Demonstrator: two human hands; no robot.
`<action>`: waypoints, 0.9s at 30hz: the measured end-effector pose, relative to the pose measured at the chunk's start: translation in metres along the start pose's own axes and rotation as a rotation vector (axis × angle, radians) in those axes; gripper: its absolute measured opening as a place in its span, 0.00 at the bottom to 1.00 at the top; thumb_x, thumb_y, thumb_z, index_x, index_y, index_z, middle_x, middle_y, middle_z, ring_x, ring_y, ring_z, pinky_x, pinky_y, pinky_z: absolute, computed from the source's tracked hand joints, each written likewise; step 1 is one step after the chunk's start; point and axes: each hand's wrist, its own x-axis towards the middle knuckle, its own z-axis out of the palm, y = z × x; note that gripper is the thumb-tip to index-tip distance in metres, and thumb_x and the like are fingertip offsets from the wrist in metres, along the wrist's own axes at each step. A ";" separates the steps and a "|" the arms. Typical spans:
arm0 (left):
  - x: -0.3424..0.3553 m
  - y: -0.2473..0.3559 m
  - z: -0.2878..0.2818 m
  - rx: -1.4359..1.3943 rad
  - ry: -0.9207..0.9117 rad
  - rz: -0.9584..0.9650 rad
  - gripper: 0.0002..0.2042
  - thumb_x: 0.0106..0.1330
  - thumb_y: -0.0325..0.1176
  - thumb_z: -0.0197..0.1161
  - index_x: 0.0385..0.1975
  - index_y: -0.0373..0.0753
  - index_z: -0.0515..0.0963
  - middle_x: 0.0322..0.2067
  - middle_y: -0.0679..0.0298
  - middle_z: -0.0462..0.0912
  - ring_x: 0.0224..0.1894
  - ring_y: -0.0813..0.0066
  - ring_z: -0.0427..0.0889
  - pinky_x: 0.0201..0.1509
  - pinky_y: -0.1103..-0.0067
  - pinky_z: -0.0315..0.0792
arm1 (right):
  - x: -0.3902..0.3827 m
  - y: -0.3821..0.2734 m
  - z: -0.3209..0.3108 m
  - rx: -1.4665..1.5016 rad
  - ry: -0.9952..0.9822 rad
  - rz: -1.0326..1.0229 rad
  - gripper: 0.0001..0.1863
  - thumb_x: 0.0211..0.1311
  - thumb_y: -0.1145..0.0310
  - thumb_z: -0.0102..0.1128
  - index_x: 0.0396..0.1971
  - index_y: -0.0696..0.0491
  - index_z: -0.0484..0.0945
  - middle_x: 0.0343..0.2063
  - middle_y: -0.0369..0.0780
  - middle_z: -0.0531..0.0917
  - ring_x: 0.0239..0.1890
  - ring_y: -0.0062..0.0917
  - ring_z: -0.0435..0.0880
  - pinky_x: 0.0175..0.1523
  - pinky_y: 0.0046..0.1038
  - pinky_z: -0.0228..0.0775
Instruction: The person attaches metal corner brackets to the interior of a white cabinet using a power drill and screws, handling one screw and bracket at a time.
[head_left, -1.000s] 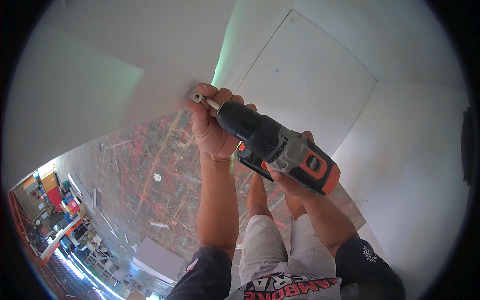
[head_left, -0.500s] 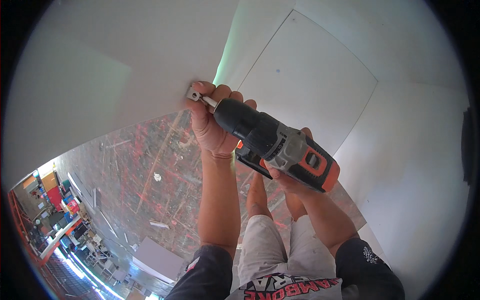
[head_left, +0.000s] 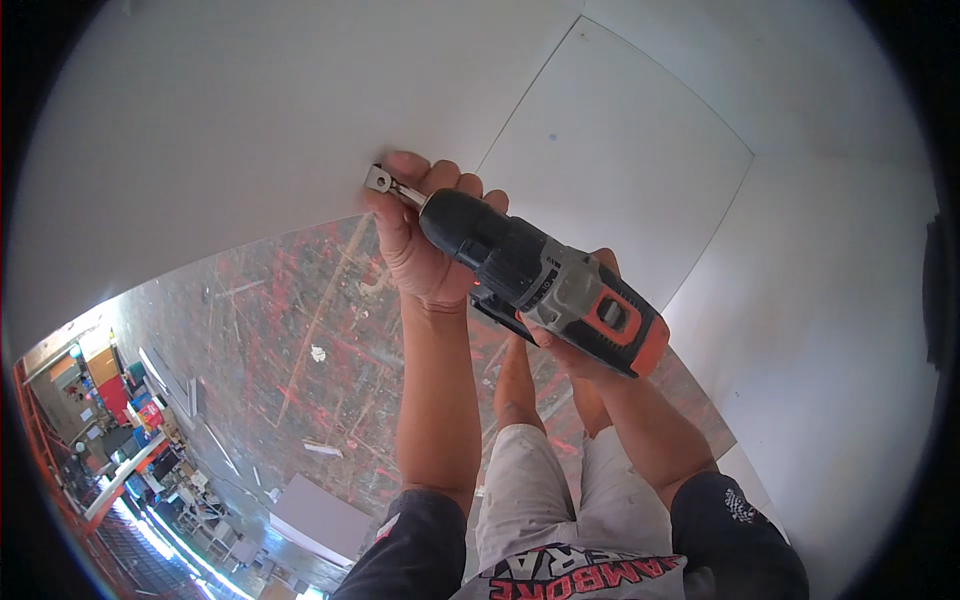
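Note:
A small metal bracket (head_left: 377, 179) with a hole in it is pinched between the thumb and forefinger of my left hand (head_left: 412, 255), up against a white panel (head_left: 230, 150) near its lower edge. In my right hand (head_left: 575, 358) is a cordless drill (head_left: 540, 268), black and grey with orange trim, its chuck pointing up and left. The bit (head_left: 409, 194) reaches the bracket and runs between my left fingers. Whether its tip sits in a screw is hidden. The drill body covers part of my right fingers.
Another white panel (head_left: 620, 140) and a white side wall (head_left: 820, 330) stand ahead and to the right. Below is a paint-stained floor (head_left: 270, 330) with a few scraps. A pale box-like block (head_left: 315, 520) and cluttered shelving (head_left: 130, 430) lie at lower left.
My left hand, the bracket and the drill have shifted slightly up and left together. The greenish light along the white panel is gone. Both hands keep their grip.

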 end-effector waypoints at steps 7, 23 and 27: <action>-0.050 -0.004 0.027 -0.061 0.261 -0.120 0.31 0.71 0.62 0.53 0.58 0.40 0.75 0.30 0.72 0.68 0.30 0.79 0.62 0.37 0.78 0.59 | -0.064 -0.072 -0.028 -0.170 0.002 0.099 0.18 0.56 0.58 0.70 0.43 0.51 0.79 0.42 0.39 0.80 0.46 0.30 0.75 0.48 0.34 0.67; -0.095 0.031 0.262 0.249 0.088 -0.730 0.28 0.74 0.30 0.42 0.73 0.30 0.52 0.73 0.46 0.56 0.75 0.56 0.59 0.76 0.58 0.58 | -0.231 -0.258 0.006 0.931 0.599 0.568 0.24 0.60 0.71 0.61 0.57 0.54 0.72 0.44 0.39 0.81 0.42 0.22 0.84 0.44 0.25 0.77; -0.103 0.034 0.241 0.462 -0.020 -0.931 0.29 0.77 0.32 0.43 0.75 0.31 0.48 0.72 0.47 0.59 0.71 0.58 0.64 0.73 0.58 0.61 | -0.243 -0.313 0.047 -0.097 0.759 0.216 0.23 0.57 0.65 0.72 0.51 0.53 0.73 0.37 0.41 0.84 0.39 0.27 0.86 0.42 0.28 0.75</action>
